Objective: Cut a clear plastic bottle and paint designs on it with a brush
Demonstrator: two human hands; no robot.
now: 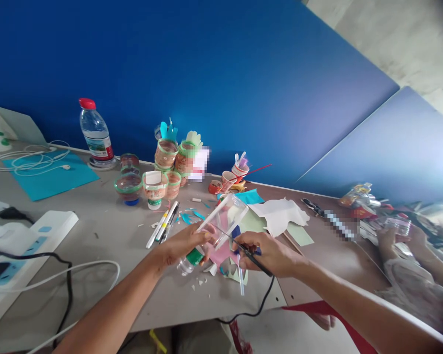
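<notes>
My left hand (pixel 182 244) is closed around a clear plastic bottle (pixel 221 223) with a green cap (pixel 195 256), held tilted over the grey table (pixel 107 231). In my right hand (pixel 269 253), pinched between the fingers, is a thin black corded tool (pixel 243 248). The tool's tip rests against the bottle's side. A black cord (pixel 260 302) runs from the tool down over the table's front edge. Pink and pale green paper scraps (pixel 225 255) lie under the bottle.
Decorated cups (pixel 166 167) stand at the back by a red-capped water bottle (pixel 96 132). Pens (pixel 164 223) lie left of my hands. A white power strip (pixel 25 246) with cables sits at the left. White paper (pixel 280 214) and scissors (pixel 313 206) lie to the right.
</notes>
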